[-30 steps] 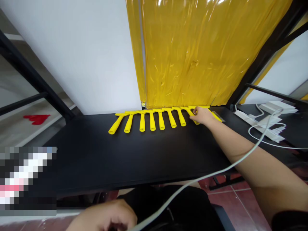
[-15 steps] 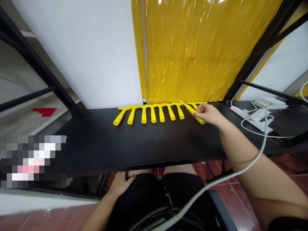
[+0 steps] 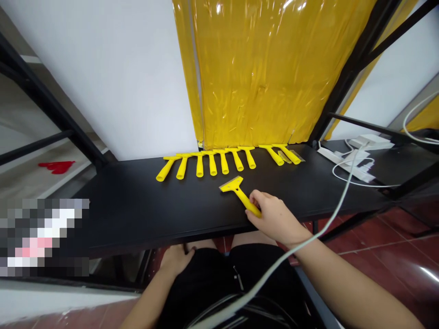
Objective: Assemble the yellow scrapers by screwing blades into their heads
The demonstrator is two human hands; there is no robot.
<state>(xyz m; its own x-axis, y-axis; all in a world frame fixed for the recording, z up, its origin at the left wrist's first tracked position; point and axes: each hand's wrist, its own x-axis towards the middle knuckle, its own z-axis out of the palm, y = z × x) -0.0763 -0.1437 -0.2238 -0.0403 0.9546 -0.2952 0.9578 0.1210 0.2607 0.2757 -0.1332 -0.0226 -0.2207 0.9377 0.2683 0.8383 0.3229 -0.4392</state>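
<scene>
My right hand (image 3: 269, 212) is closed round the handle of a yellow scraper (image 3: 243, 195) above the front half of the black table. Its wide head with a thin blade edge points away from me, toward the upper left. Behind it, several like yellow scrapers (image 3: 224, 163) lie in a row along the back of the table, handles toward me. At the row's right end, clear flat pieces (image 3: 295, 156) lie by two scrapers. My left hand (image 3: 176, 259) lies on my thigh below the table edge, fingers loosely spread and holding nothing.
The black table (image 3: 144, 201) ends at a white panel (image 3: 137, 82) and a yellow plastic curtain (image 3: 267, 82). White power strips (image 3: 346, 162) with cables stand at the right. A pale cable (image 3: 302, 249) crosses before my right arm. A red item (image 3: 57, 167) lies on the left shelf.
My right hand has drawn a scraper out of the back row, toward me and to the left, leaving a gap there. My left hand stays on my thigh.
</scene>
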